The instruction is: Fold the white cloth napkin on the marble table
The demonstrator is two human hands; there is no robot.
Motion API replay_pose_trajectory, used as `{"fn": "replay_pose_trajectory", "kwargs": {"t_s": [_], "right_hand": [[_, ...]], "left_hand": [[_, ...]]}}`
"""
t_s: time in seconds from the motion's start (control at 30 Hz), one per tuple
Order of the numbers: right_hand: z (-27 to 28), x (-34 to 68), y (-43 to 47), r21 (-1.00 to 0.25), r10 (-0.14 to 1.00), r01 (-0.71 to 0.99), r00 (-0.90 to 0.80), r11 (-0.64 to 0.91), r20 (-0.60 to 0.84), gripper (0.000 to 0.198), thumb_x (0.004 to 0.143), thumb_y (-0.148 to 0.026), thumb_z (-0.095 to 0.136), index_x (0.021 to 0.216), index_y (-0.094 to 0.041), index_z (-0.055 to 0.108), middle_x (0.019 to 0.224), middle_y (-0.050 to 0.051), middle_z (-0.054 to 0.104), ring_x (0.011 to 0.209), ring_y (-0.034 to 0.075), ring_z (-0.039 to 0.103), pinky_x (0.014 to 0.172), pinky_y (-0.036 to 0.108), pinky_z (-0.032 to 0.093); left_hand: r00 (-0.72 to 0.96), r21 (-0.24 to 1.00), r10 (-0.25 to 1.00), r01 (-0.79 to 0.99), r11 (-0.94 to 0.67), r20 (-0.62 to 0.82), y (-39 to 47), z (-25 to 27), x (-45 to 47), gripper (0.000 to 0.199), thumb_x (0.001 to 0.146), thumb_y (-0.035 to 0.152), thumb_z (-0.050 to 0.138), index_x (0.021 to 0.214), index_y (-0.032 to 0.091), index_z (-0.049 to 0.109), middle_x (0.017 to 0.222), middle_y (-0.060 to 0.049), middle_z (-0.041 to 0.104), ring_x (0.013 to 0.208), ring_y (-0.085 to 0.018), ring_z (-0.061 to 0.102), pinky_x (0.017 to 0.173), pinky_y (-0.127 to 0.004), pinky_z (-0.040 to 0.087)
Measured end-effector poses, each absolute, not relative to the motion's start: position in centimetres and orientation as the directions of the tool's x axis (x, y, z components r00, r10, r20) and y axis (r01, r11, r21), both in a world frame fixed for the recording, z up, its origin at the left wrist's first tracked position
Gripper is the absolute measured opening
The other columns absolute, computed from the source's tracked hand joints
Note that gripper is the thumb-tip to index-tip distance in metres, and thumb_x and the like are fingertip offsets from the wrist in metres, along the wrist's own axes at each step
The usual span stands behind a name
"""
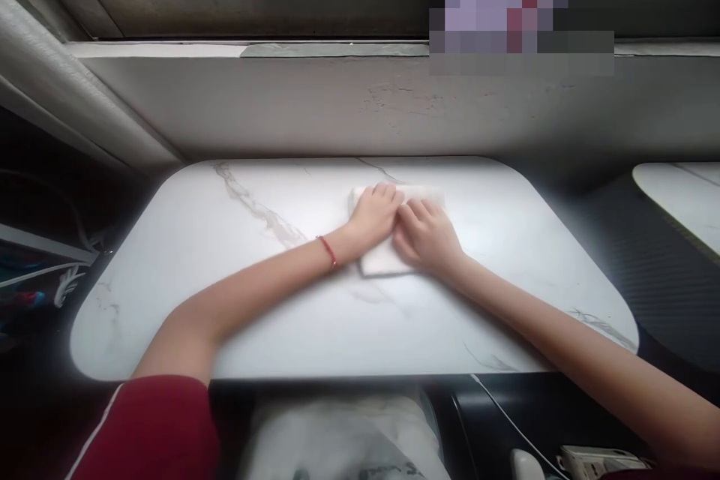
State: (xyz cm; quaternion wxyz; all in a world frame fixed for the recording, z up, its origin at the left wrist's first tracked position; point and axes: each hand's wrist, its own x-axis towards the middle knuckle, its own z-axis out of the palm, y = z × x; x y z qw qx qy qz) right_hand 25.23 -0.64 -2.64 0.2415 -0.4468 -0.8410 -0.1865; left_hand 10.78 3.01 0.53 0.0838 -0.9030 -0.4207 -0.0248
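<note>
A white, soft-looking folded cloth [382, 258] lies on the white marbled table [270, 315], right of the middle. My left hand [378, 208], with a red string bracelet at the wrist, is curled over the left part of the cloth. Next to it, nearly touching, my right hand [426, 234] has its fingers bent and closed on the cloth's right part. Both thumbs and the gripped portions are largely hidden beneath the hands. The cloth's lower left corner and upper edge show around them.
Behind the table stands a wall with a window ledge [163, 50]. Cables [67, 277] hang at the left. Below the front edge are a white bag-like thing [343, 435] and a thin white cord [514, 420]. A second tabletop [683, 191] shows at right.
</note>
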Motion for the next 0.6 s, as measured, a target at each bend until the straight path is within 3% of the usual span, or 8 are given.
{"fn": "replay_pose_trajectory", "kwargs": {"t_s": [0.27, 0.43, 0.6], "right_hand": [[-3.1, 26.9, 9.3, -0.033, 0.814, 0.933, -0.295, 0.359, 0.501, 0.033, 0.085, -0.026, 0.041, 0.107, -0.010, 0.060, 0.105, 0.019, 0.061, 0.097, 0.034, 0.051, 0.084, 0.047, 0.043], [-3.5, 27.7, 10.7, -0.061, 0.780, 0.876, -0.392, 0.479, 0.488, 0.057, 0.091, -0.025, 0.032, 0.143, -0.005, 0.044, 0.147, 0.021, 0.049, 0.136, 0.035, 0.042, 0.109, 0.051, 0.035], [-4.2, 28.3, 11.0, -0.072, 0.773, 0.849, -0.436, 0.523, 0.460, 0.061, 0.095, -0.026, 0.025, 0.152, -0.006, 0.037, 0.157, 0.017, 0.041, 0.148, 0.028, 0.034, 0.121, 0.049, 0.028]], "left_hand": [[0.515, -0.045, 0.821, 0.852, -0.521, 0.245, 11.7, 0.2, 13.9, 0.034, 0.099, 0.014, 0.032, 0.122, 0.007, 0.056, 0.124, -0.019, 0.061, 0.119, -0.031, 0.053, 0.095, -0.040, 0.041], [0.413, 0.039, 0.830, 0.887, -0.459, 0.376, 12.8, -0.8, 13.8, 0.031, 0.100, 0.020, 0.035, 0.118, 0.009, 0.058, 0.126, -0.019, 0.060, 0.119, -0.031, 0.052, 0.098, -0.040, 0.040], [0.400, 0.090, 0.841, 0.884, -0.459, 0.366, 13.0, -1.1, 13.4, 0.032, 0.097, 0.022, 0.037, 0.115, 0.009, 0.060, 0.124, -0.018, 0.062, 0.118, -0.032, 0.053, 0.099, -0.040, 0.040]]}}
